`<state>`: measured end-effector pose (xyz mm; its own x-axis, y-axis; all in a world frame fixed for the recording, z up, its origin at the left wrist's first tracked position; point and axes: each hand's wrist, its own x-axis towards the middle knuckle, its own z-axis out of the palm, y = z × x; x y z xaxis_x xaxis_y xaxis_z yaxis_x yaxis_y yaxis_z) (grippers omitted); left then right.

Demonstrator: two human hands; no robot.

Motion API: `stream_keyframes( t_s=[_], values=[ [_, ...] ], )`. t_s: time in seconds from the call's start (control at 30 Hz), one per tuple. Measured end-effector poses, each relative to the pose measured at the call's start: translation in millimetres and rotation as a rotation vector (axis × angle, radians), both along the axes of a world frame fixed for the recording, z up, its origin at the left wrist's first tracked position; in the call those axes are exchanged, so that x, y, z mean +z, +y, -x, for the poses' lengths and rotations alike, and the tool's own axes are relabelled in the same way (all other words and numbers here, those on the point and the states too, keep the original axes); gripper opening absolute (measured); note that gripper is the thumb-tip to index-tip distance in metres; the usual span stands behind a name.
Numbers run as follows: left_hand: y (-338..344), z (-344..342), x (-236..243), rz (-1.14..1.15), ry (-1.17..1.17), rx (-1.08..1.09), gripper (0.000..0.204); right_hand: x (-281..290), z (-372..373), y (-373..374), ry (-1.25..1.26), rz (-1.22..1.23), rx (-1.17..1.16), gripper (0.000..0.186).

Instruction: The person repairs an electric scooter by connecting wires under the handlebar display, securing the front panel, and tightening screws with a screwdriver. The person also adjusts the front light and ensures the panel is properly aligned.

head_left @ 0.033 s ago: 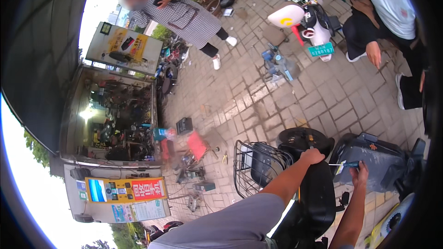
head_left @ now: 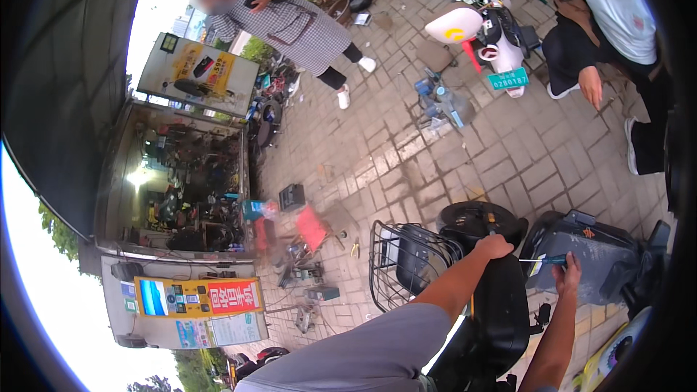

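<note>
My right hand (head_left: 566,274) is closed round the blue handle of a screwdriver (head_left: 548,260), whose thin metal shaft points left at the end of a black electric scooter (head_left: 497,312). Across from it, my left hand (head_left: 495,247) is closed at that same end of the scooter, beside the black wheel (head_left: 479,219). Whatever its fingers hold is hidden. A black wire basket (head_left: 414,261) is just left of my left forearm. Whether the screwdriver's tip touches a screw is too small to tell.
A grey scooter (head_left: 581,254) stands close on the right. Pliers (head_left: 355,250), a black box (head_left: 292,197) and other tools lie on the paving at left. A white scooter (head_left: 501,51), one person (head_left: 610,14) and another in a checked coat (head_left: 290,29) are farther off.
</note>
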<state>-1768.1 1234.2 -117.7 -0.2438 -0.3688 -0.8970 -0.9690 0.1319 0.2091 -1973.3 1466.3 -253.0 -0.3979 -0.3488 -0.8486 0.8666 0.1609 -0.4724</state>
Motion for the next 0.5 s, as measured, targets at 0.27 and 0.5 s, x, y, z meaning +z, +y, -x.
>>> stream_keyframes(
  t_s=[0.27,0.5],
  values=[
    [0,-3,-37,-0.103,0.143,-0.133,0.055,12,3,0,-0.019,-0.049,0.108,0.035],
    [-1,1,-24,-0.102,0.137,-0.09,0.054,20,0,-7,0.014,0.034,0.06,0.048]
  ],
)
